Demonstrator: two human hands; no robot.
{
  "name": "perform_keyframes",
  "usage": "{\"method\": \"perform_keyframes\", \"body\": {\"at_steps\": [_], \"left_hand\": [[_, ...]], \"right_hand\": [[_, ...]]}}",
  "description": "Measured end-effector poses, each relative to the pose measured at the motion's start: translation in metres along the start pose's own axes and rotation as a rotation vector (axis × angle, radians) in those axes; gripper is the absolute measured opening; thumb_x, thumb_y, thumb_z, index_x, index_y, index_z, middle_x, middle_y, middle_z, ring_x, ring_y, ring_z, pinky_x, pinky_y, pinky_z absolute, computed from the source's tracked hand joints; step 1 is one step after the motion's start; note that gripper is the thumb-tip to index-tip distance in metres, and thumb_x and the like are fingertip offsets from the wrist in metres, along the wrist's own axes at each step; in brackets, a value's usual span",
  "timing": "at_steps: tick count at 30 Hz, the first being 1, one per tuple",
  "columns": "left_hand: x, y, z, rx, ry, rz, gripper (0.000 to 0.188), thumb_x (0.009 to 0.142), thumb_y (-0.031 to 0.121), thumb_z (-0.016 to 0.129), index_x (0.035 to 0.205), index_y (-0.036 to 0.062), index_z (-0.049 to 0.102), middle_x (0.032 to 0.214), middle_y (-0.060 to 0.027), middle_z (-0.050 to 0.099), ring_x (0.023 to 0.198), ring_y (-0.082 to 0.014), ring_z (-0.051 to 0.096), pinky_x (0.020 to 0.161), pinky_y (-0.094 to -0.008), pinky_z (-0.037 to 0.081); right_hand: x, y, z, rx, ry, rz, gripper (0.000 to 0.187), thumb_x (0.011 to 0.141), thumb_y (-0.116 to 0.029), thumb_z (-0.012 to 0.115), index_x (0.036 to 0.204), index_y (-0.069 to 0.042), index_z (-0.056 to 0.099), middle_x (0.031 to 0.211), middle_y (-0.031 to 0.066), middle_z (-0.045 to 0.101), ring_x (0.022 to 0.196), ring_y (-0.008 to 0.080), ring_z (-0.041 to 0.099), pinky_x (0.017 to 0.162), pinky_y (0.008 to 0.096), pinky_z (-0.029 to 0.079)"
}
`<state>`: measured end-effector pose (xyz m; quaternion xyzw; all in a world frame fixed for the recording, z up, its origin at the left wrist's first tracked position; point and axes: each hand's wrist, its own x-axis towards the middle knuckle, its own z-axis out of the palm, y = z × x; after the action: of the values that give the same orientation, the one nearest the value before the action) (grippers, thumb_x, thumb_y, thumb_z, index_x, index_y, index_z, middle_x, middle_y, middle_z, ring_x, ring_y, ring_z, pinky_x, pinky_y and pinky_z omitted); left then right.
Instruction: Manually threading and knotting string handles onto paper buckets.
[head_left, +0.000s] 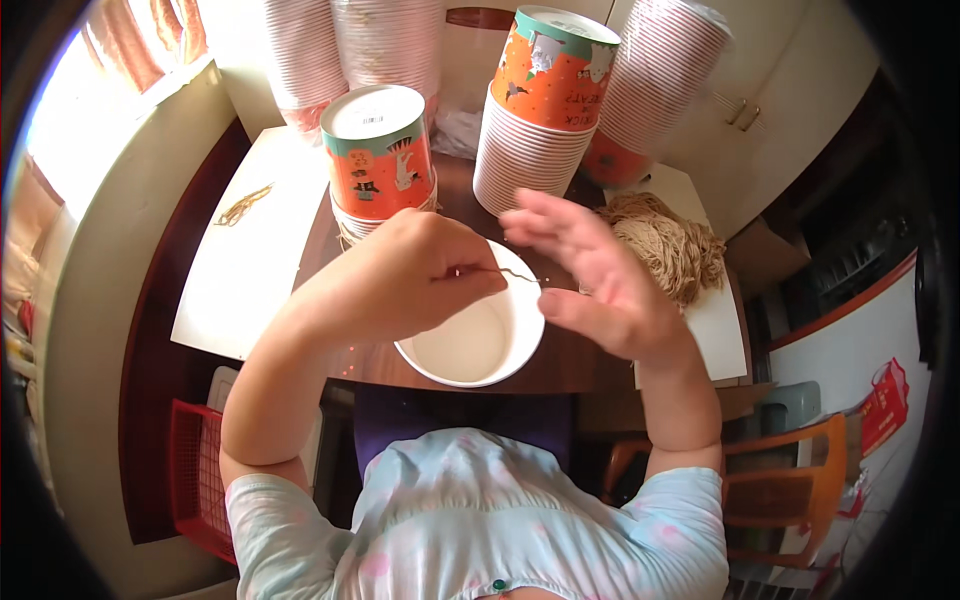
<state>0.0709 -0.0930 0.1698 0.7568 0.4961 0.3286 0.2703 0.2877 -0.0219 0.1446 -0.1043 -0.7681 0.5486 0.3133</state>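
My left hand (415, 270) is closed in a pinch on one end of a thin brown cord (518, 274), above a white paper bucket (530, 345). The bucket stands upright at the table's near edge, and its pale inside shows. Just right of the cord's free end, my right hand (595, 275) is raised with thumb and fingers apart, slightly blurred. Nothing shows in it. Past my left hand, an orange and green printed bucket (378, 165) sits upside down on a short stack, with cord loops near its base.
A taller stack of upturned buckets (530, 150) stands at the back centre. Plastic-wrapped stacks (385, 50) rise behind, with another wrapped stack (655, 80) at right. A tangled heap of tan cord (665, 240) lies right; a few strands (243, 205) lie left. A wooden chair (780, 490) stands lower right.
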Motion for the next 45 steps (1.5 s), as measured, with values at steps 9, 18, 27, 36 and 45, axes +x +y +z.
{"method": "perform_keyframes", "body": {"at_steps": [9,18,27,36,45], "left_hand": [[-0.030,-0.013,-0.017,0.211,0.035,-0.072,0.009,0.077,0.008,0.068,0.081,0.0000,0.067,0.065,-0.0082,0.060,0.057,-0.0197,0.057,0.057,-0.0305,0.047],[-0.052,-0.093,-0.004,0.133,0.288,-0.269,0.017,0.082,0.006,0.065,0.097,0.0021,0.070,0.084,-0.0057,0.064,0.056,-0.0096,0.048,0.053,-0.0258,0.044],[-0.053,-0.113,0.017,-0.066,0.290,-0.324,0.018,0.083,0.004,0.064,0.100,-0.0002,0.070,0.073,-0.0032,0.064,0.060,-0.0051,0.049,0.055,-0.0231,0.043],[-0.048,-0.108,0.018,-0.076,0.245,-0.360,0.019,0.082,0.003,0.063,0.100,-0.0019,0.069,0.073,-0.0033,0.065,0.061,-0.0047,0.050,0.055,-0.0231,0.043],[-0.046,-0.107,0.021,0.021,0.201,-0.245,0.015,0.081,0.003,0.061,0.093,-0.0027,0.068,0.068,-0.0095,0.064,0.058,-0.0117,0.055,0.056,-0.0290,0.046]], "right_hand": [[0.033,0.016,0.047,-0.043,-0.020,0.253,0.022,0.091,-0.013,0.064,0.108,0.000,0.060,0.093,0.0026,0.064,0.077,0.0044,0.056,0.065,0.0207,0.046],[0.052,0.079,0.050,-0.429,-0.039,0.249,0.011,0.081,-0.009,0.062,0.083,0.002,0.065,0.074,0.0086,0.062,0.064,0.0130,0.060,0.058,0.0284,0.048],[0.066,0.093,0.062,-0.456,-0.042,0.272,0.008,0.075,-0.003,0.058,0.074,0.002,0.064,0.069,0.0148,0.063,0.062,0.0218,0.062,0.059,0.0346,0.049],[0.068,0.097,0.065,-0.473,-0.054,0.320,0.009,0.077,-0.006,0.061,0.078,0.002,0.064,0.073,0.0128,0.062,0.064,0.0194,0.062,0.059,0.0319,0.049],[0.069,0.099,0.069,-0.492,-0.068,0.322,0.010,0.079,-0.006,0.061,0.081,0.000,0.068,0.077,0.0137,0.066,0.069,0.0211,0.064,0.064,0.0331,0.050]]}}
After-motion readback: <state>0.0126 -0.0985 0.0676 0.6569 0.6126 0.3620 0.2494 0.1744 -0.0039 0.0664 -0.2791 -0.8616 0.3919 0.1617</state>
